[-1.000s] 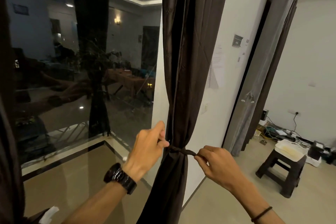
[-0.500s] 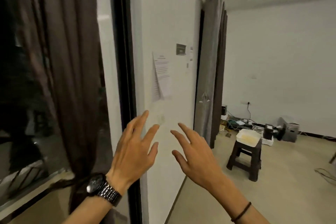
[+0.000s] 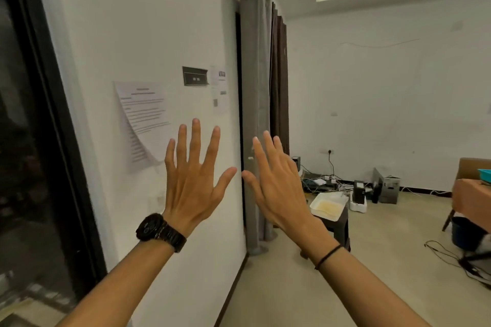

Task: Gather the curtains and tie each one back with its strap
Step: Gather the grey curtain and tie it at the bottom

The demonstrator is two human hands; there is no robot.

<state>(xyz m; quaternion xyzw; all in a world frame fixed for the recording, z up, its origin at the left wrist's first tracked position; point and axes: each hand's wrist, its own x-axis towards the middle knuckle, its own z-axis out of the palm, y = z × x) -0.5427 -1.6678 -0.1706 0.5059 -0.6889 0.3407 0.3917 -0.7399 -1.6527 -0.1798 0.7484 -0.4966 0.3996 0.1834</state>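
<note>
Before a white plastered wall [image 3: 159, 21], both of the person's arms are raised with the backs of the hands toward the camera. The left hand [image 3: 194, 183] has all five fingers straight and spread wide, holding nothing; a chunky black metal wristwatch [image 3: 159, 231] sits on its wrist. The right hand [image 3: 276, 188] is likewise flat and empty, its fingers straight and closer together, the thumb reaching toward the left thumb. The two thumb tips are near but apart, and a thin black cord band [image 3: 328, 256] circles the wrist. Behind the right hand's fingers hangs a tall grey fabric curtain [image 3: 249, 87], bunched into a narrow column that falls from a rail near the ceiling to the beige tiled floor [image 3: 372, 273]. Just beside it on the right hangs a dark brown fabric curtain [image 3: 279, 82]. A small pale bit shows on the grey curtain level with the right index finger, but whether that is a strap cannot be told. Nor can it be told whether the hand touches the fabric it overlaps. On the wall between the hands and the black-framed glass door [image 3: 53, 141] at the left hangs a printed paper sheet [image 3: 143, 119], its lower corner curling away, with a grey rectangular switch panel [image 3: 195, 75] above and to its right. Past the right forearm a dark plastic stool [image 3: 336, 228] carries a white shallow tray [image 3: 329, 203]. Tangled cables [image 3: 446, 252] trail over the floor toward an orange-brown surface [image 3: 470, 199] at the right edge.
</note>
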